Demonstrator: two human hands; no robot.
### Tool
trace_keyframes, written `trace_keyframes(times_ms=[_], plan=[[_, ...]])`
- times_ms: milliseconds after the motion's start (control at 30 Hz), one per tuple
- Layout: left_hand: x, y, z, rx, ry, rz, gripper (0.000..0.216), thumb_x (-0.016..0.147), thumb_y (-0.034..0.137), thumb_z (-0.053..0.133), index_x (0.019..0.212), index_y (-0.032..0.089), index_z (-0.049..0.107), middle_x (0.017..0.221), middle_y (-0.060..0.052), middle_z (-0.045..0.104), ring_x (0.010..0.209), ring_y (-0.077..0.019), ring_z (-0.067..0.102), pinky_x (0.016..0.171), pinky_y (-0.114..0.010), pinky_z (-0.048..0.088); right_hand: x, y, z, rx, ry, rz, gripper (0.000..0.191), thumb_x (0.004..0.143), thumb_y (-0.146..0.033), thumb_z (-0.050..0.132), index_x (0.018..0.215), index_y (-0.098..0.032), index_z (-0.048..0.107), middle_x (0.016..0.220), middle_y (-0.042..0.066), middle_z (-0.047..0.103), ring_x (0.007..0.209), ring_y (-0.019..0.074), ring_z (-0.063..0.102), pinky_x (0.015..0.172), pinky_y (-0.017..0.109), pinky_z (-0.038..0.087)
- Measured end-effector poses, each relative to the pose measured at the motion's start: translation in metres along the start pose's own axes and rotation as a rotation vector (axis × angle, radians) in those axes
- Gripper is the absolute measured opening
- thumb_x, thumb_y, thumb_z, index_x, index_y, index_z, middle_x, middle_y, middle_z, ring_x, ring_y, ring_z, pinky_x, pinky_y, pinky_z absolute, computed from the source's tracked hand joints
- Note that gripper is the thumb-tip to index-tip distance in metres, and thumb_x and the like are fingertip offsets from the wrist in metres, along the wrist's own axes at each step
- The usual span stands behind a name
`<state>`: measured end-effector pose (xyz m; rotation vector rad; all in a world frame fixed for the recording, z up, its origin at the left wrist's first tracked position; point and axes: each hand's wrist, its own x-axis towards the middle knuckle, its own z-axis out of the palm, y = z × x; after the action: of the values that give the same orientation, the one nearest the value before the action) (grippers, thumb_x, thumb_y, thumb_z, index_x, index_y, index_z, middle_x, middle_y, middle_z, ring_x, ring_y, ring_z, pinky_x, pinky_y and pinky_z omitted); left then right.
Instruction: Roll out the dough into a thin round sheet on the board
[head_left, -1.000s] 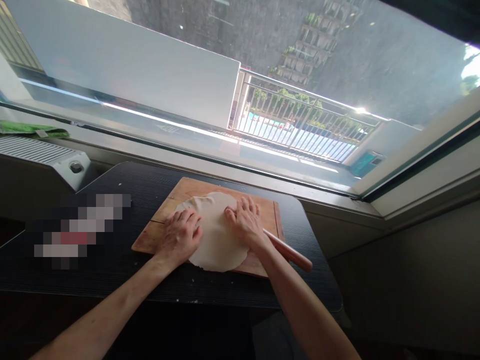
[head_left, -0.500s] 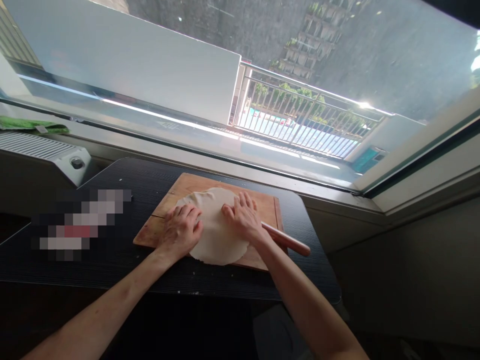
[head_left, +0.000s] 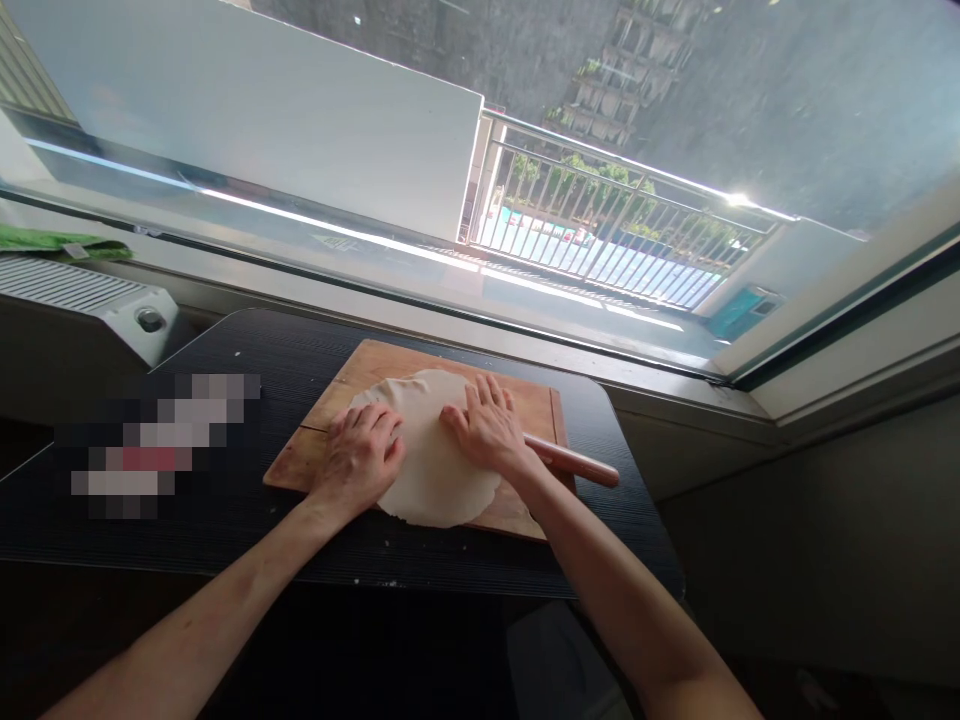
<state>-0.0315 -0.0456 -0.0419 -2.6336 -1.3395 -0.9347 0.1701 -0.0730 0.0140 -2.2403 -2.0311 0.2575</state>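
Note:
A thin round sheet of dough (head_left: 439, 470) lies on a wooden board (head_left: 525, 515), with small folds along its far-left edge. My left hand (head_left: 364, 450) rests on the dough's left side, fingers bent together and thumb close to them, gripping that edge. On the right part of the sheet, my right hand (head_left: 487, 428) lies with its fingers stretched out. A wooden rolling pin (head_left: 581, 462) sticks out to the right from beside this palm and past the board's edge. Its other end is hidden, and I cannot tell whether it lies under the hand or the dough.
The board sits on a dark table (head_left: 225, 540) with white specks. A blurred-out item (head_left: 161, 445) lies on the table's left. Beyond stand a window sill (head_left: 420, 325) and glass, with a radiator (head_left: 112, 300) and green cloth (head_left: 60, 240) at left.
The rolling pin's right end has swung slightly away from me. Both hands keep nearly the same place on the dough, and the view has shifted a little.

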Motion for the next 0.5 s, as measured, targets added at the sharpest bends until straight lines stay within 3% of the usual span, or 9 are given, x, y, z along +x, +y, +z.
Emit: trace_keyframes(times_ms=[67, 133, 300, 367, 500], plan=[[0.0, 0.0, 0.0, 0.002, 0.0, -0.003, 0.021, 0.089, 0.024, 0.05, 0.101, 0.017, 0.065, 0.108, -0.011, 0.067, 0.103, -0.0296, 0.059, 0.099, -0.048, 0.041, 0.029, 0.009, -0.011, 0.018, -0.029, 0.103, 0.063, 0.103, -0.053, 0.023, 0.147, -0.013, 0.044, 0.164, 0.016, 0.022, 0.153, 0.0288, 0.011, 0.12, 0.051, 0.015], [0.0, 0.001, 0.0, 0.002, 0.0, -0.002, 0.021, 0.089, 0.024, 0.05, 0.101, 0.017, 0.065, 0.107, -0.011, 0.067, 0.103, -0.0295, 0.059, 0.099, -0.048, 0.041, 0.034, 0.011, -0.014, 0.033, -0.046, 0.114, 0.062, 0.103, -0.052, 0.022, 0.144, -0.013, 0.046, 0.164, 0.016, 0.022, 0.153, 0.0291, 0.013, 0.119, 0.051, 0.018], [-0.001, 0.0, 0.001, 0.009, -0.004, 0.006, 0.021, 0.089, 0.024, 0.051, 0.102, 0.017, 0.066, 0.107, -0.011, 0.067, 0.103, -0.0298, 0.06, 0.099, -0.048, 0.041, -0.04, -0.01, 0.014, 0.013, -0.002, -0.179, 0.068, 0.102, -0.052, 0.031, 0.155, -0.01, 0.029, 0.162, 0.014, 0.027, 0.153, 0.0238, 0.013, 0.123, 0.043, 0.014], [-0.001, 0.0, 0.001, 0.009, -0.009, 0.007, 0.021, 0.089, 0.024, 0.05, 0.102, 0.017, 0.065, 0.109, -0.012, 0.067, 0.104, -0.0295, 0.06, 0.099, -0.048, 0.041, -0.052, -0.015, 0.02, 0.003, 0.023, -0.212, 0.07, 0.102, -0.053, 0.033, 0.157, -0.01, 0.026, 0.163, 0.014, 0.027, 0.153, 0.0234, 0.013, 0.123, 0.043, 0.012], [0.0, 0.0, 0.0, 0.007, -0.015, -0.006, 0.021, 0.089, 0.024, 0.051, 0.102, 0.017, 0.065, 0.108, -0.011, 0.067, 0.104, -0.0297, 0.059, 0.099, -0.049, 0.041, -0.002, -0.005, 0.003, -0.016, 0.033, -0.023, 0.066, 0.103, -0.052, 0.028, 0.151, -0.008, 0.036, 0.164, 0.017, 0.022, 0.153, 0.0298, 0.01, 0.122, 0.051, 0.012]])
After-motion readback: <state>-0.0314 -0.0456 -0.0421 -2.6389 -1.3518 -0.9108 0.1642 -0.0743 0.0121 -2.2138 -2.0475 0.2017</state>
